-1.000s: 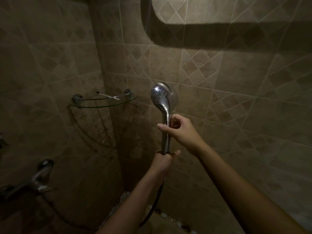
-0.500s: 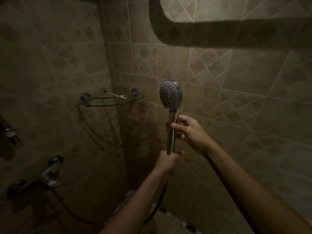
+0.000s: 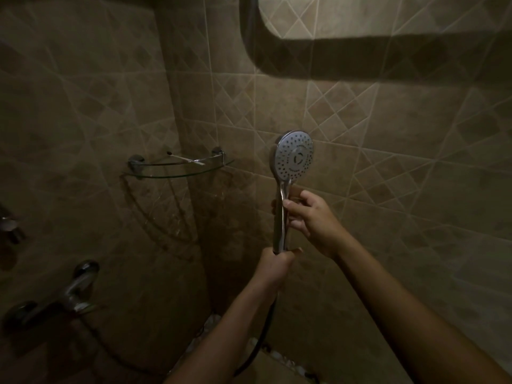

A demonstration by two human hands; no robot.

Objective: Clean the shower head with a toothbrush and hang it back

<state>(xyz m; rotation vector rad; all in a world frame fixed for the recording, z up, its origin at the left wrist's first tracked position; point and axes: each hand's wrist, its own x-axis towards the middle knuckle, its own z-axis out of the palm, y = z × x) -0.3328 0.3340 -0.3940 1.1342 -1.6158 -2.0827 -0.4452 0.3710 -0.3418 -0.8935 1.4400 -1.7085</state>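
A chrome shower head stands upright in front of the tiled wall, its round nozzle face turned toward me. My left hand is closed around the bottom of its handle, where the dark hose leaves and hangs down. My right hand grips the handle higher up, just under the head, with fingers wrapped round it. A white toothbrush lies on the glass corner shelf, to the left of the shower head and apart from both hands.
A chrome mixer tap juts from the left wall, low down. Another metal fitting shows at the far left edge. Brown tiled walls meet in a corner behind the shelf. The room is dim; pebbled floor shows below.
The shower head has been rotated in my hands: its chrome back faced me a second ago, now the nozzle face does. Both hands stay on the handle.
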